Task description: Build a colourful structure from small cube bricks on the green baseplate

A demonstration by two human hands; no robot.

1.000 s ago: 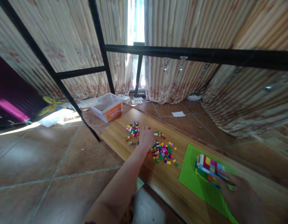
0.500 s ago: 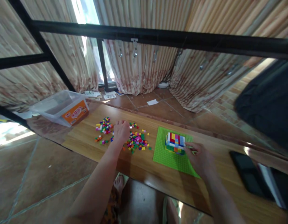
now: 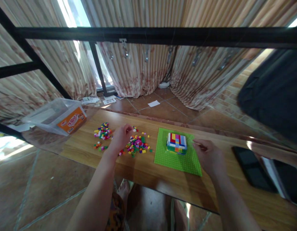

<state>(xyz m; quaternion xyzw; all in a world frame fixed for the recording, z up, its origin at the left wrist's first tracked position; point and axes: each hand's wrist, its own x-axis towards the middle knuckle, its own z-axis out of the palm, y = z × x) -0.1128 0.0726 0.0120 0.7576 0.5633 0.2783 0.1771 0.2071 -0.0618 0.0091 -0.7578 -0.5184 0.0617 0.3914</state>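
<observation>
A small block-built model (image 3: 176, 143) of white, red, yellow, blue and green toy bricks stands on the green baseplate (image 3: 162, 157). My right hand (image 3: 209, 155) hovers over the baseplate's right edge, apart from the model, its thumb and fingers curled together; anything between them is too small to make out. My left hand (image 3: 121, 136) reaches in among the loose bricks with its fingers pinched. Whatever it pinches cannot be made out. To its right lies a heap of loose bricks (image 3: 138, 145) in many colours; a smaller heap (image 3: 103, 131) is on its left.
A clear plastic tub (image 3: 49, 118) with an orange label stands at the left end of the wooden table (image 3: 143, 170). Toward the right end lie a black tablet-like device (image 3: 253, 168) and another dark flat object (image 3: 289, 179). A black metal rail (image 3: 148, 36) crosses beyond the table.
My right hand has drawn away from the model to the right. My left hand's fingers now point further toward the back of the heap. The whole view has shifted slightly.
</observation>
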